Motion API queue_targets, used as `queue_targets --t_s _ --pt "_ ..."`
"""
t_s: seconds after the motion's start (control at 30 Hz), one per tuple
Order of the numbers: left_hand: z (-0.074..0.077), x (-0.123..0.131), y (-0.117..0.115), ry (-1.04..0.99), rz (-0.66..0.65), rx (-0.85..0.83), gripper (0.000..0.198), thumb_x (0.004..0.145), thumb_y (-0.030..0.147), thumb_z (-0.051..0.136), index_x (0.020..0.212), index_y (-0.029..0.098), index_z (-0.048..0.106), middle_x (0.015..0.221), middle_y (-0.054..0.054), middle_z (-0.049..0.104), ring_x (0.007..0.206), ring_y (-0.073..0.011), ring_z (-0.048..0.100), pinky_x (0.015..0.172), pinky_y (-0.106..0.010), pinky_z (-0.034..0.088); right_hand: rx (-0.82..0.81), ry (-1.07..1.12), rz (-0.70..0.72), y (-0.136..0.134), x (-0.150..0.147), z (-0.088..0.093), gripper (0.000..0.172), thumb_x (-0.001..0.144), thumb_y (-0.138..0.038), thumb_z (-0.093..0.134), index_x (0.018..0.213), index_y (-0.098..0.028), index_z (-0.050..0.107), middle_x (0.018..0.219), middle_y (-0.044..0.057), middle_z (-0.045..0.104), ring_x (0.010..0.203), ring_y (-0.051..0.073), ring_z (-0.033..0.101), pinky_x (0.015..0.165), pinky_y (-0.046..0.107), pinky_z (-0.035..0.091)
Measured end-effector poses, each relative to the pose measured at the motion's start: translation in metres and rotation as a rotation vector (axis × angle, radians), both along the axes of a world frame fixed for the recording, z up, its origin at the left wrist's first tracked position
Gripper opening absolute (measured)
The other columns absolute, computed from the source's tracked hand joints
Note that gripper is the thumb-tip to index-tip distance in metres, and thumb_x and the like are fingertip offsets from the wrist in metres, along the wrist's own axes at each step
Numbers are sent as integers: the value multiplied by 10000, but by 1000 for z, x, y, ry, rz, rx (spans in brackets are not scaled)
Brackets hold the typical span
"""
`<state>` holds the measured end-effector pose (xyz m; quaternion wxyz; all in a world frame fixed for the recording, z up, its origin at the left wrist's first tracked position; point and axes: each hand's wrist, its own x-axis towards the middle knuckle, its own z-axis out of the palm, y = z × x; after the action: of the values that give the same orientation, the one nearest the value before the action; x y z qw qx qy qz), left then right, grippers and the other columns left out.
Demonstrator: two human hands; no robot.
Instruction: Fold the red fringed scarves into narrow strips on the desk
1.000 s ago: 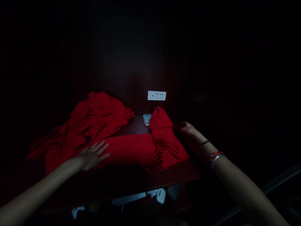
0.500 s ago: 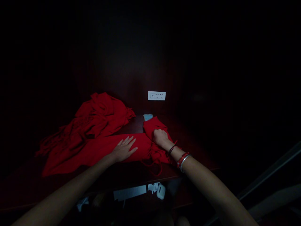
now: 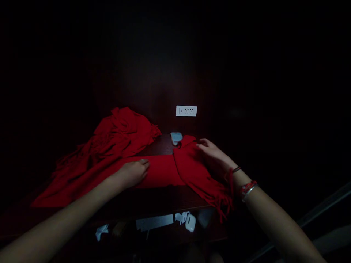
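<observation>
A red fringed scarf (image 3: 161,170) lies stretched along the front of a dark wooden table (image 3: 164,199), one end folded over at the right with its fringe hanging past the table edge. My left hand (image 3: 133,172) rests on the flat middle strip, fingers curled down against the cloth. My right hand (image 3: 214,155) lies on the folded end, fingers stretched out and pressing it flat. Bracelets circle my right wrist.
More red cloth (image 3: 115,137) is heaped at the back left of the table. A white wall socket (image 3: 186,110) sits on the dark panel behind. A small pale object (image 3: 176,137) lies near the folded end. White papers and a small white case (image 3: 190,222) lie below the table.
My right hand let go of the bunched end and now lies flat on it, further right. The folded end is spread wider. My left hand's fingers have curled.
</observation>
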<state>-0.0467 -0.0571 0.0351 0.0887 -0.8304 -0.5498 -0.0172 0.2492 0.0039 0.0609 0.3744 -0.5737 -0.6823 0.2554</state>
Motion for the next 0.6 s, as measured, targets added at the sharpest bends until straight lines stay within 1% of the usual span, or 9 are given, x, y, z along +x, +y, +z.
queue_targets --t_s 0.1,0.13,0.17,0.23,0.33,0.4,0.47,0.53,0.6 --pt "-15 54 21 -96 -70 91 478 813 361 252 1214 112 331 1283 -86 288 1156 -191 274 924 -302 250 -42 -533 113 -11 -53 -8 680 578 -419 588 1164 -171 350 1040 117 514 934 224 487 728 294 390" --pt "-24 62 27 -120 -45 67 515 814 396 236 1233 103 292 1299 -89 250 1176 -195 230 938 -317 226 -100 -685 90 -14 -65 -12 649 569 -369 610 1140 -163 380 1004 131 534 917 248 497 710 314 394" --pt "-33 64 33 -135 -22 22 546 809 431 222 1243 104 270 1306 -88 228 1185 -202 204 944 -334 210 -62 -769 46 -14 -72 -16 498 621 -307 573 1077 -154 443 977 140 547 908 252 503 708 318 390" --pt "-49 52 37 -141 -6 -66 586 796 483 202 1252 117 253 1312 -78 210 1192 -208 182 951 -356 189 21 -763 -4 -8 -66 -22 301 691 -181 476 988 -145 501 920 132 573 872 220 527 695 282 389" --pt "-59 5 30 -113 -4 -115 594 796 482 186 1266 118 214 1319 -72 184 1199 -198 157 958 -344 173 -40 -431 -173 7 -16 -21 240 672 -109 443 889 -146 537 879 89 591 807 163 551 646 211 398" --pt "-55 -27 18 -61 38 -137 568 809 426 180 1268 92 200 1320 -90 173 1199 -196 151 957 -331 179 -140 -137 -315 14 29 -21 268 681 -123 426 934 -132 515 867 86 593 751 145 561 596 202 413" --pt "-44 -47 7 25 124 -167 534 807 357 206 1255 67 234 1311 -116 191 1188 -209 191 945 -330 204 -180 -95 -347 15 63 -21 327 696 -115 383 1013 -101 465 853 100 592 706 140 565 568 214 423" --pt "-28 -46 1 121 191 -175 498 780 288 273 1221 61 315 1297 -135 229 1160 -234 261 925 -340 237 -175 -118 -378 13 75 -20 358 696 -150 404 1048 -95 444 890 110 579 733 147 559 583 223 427" --pt "-14 -24 3 155 175 -117 466 749 234 323 1183 74 381 1284 -134 266 1138 -244 302 918 -343 243 -69 -195 -366 9 59 -17 385 710 -216 417 1080 -110 426 965 110 551 819 152 537 652 227 418"
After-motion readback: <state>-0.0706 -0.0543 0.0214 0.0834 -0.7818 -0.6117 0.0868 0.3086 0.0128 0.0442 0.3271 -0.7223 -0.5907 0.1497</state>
